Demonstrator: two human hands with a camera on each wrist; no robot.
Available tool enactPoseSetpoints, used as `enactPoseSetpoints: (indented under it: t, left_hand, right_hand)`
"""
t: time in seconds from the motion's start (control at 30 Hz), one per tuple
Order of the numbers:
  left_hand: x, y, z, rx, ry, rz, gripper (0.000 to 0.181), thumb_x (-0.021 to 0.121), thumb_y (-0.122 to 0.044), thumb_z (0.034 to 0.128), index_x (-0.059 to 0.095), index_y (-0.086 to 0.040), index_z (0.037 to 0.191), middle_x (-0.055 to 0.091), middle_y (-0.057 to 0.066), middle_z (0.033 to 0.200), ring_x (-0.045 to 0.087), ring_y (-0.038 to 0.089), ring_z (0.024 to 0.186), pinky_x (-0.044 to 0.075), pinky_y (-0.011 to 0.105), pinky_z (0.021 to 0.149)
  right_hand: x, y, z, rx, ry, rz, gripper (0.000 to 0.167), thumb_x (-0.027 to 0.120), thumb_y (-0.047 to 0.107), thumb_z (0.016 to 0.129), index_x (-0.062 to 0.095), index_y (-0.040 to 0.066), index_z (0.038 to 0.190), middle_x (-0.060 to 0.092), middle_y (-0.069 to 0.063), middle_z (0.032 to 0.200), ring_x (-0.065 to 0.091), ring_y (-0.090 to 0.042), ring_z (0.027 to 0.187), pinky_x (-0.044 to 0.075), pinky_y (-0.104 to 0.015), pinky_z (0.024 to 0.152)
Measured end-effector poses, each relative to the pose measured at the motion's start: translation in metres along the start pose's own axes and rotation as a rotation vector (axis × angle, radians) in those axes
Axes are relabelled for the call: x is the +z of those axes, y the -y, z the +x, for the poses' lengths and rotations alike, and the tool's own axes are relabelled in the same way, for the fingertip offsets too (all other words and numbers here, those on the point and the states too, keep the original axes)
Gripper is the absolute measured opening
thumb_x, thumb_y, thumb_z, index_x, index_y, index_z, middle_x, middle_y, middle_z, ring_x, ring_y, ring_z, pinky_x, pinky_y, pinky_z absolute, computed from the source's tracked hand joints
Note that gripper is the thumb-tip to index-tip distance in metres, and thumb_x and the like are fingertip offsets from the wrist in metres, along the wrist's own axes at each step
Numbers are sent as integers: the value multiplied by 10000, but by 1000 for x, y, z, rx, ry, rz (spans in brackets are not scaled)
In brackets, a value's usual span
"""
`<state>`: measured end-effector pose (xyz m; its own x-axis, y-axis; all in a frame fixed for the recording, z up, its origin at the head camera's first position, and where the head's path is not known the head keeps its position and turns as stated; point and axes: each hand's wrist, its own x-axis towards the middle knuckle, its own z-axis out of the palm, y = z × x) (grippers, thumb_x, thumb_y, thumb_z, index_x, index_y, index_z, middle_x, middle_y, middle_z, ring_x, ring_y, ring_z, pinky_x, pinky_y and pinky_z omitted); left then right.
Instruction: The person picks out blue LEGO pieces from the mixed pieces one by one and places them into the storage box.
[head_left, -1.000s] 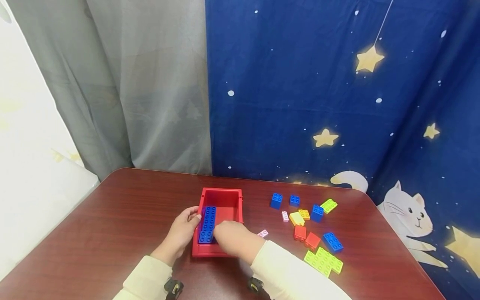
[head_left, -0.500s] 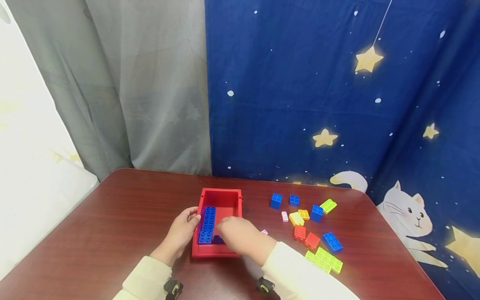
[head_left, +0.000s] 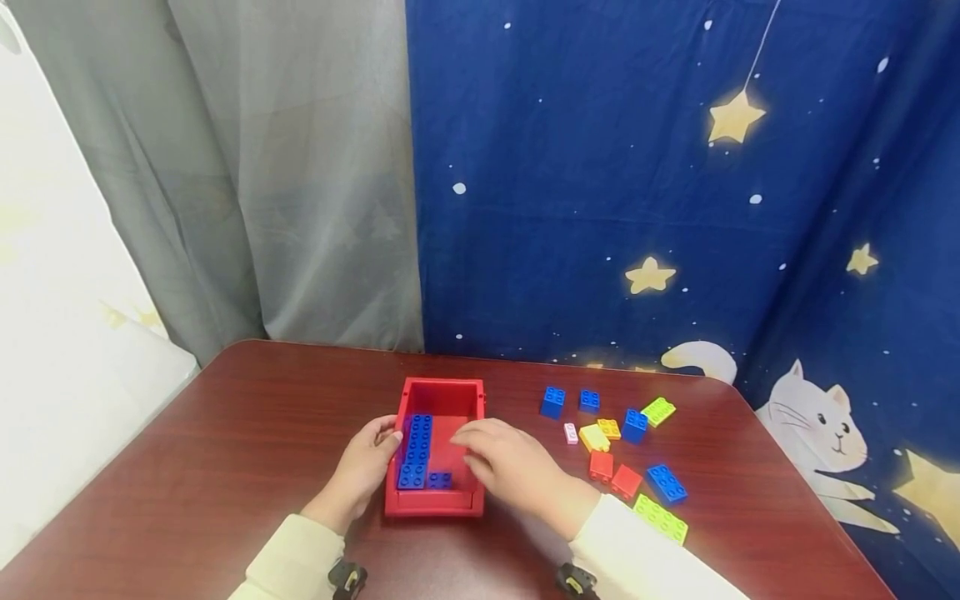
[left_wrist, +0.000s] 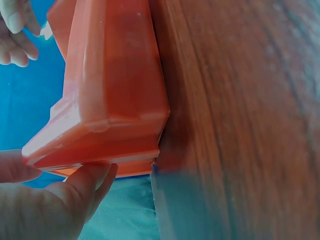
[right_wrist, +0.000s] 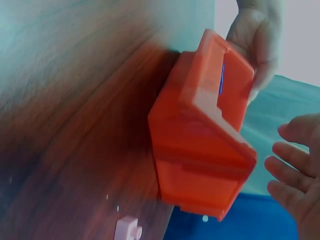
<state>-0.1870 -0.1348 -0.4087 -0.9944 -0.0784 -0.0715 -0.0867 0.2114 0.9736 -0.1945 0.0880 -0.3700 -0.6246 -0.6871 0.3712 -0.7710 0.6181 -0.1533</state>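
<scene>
A red box [head_left: 435,502] stands on the table, seen from its sides in the left wrist view [left_wrist: 115,75] and right wrist view [right_wrist: 200,155]. My left hand [head_left: 363,467] grips its left wall, thumb over the rim; the left wrist view shows that hand [left_wrist: 60,200] at the rim. Inside, blue bricks [head_left: 417,442] line the left side, and a small blue brick [head_left: 439,481] lies beside them at the near end. My right hand [head_left: 517,471] hovers over the box's right wall, fingers relaxed and empty; in the right wrist view the hand [right_wrist: 300,170] is apart from the box.
Right of the box lie several loose bricks: blue [head_left: 552,402], yellow [head_left: 594,437], red [head_left: 626,481], lime green [head_left: 660,518] and a small pink one [head_left: 571,433]. Another pink brick [right_wrist: 128,229] shows in the right wrist view. Curtains [head_left: 525,208] hang behind the table.
My right hand has moved right and up out of the box, uncovering the small blue brick at the near end. The left hand stays on the left wall.
</scene>
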Motion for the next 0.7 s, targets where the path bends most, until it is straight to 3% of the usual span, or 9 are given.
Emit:
enactPoseSetpoints:
  t: [0.2, 0.7]
  left_hand:
    - [1, -1, 1, 10, 4, -12, 447, 439, -122, 1016, 355, 49, 1420, 482, 284, 1347, 521, 432, 1195, 460, 515, 985]
    - [1, 0, 2, 18, 1, -25, 446, 437, -117, 1015, 356, 53, 1419, 480, 282, 1351, 511, 432, 1208, 442, 531, 1000]
  right_hand:
    - [-2, -12, -8, 75, -103, -17, 371, 746, 175, 835, 668, 144, 1195, 650, -18, 1184, 598, -181, 1126, 529, -353, 922]
    - [-1, -44, -10, 281, -191, -17, 441, 771, 160, 804, 650, 109, 1226, 604, -73, 1241, 583, -255, 1155, 517, -429, 937]
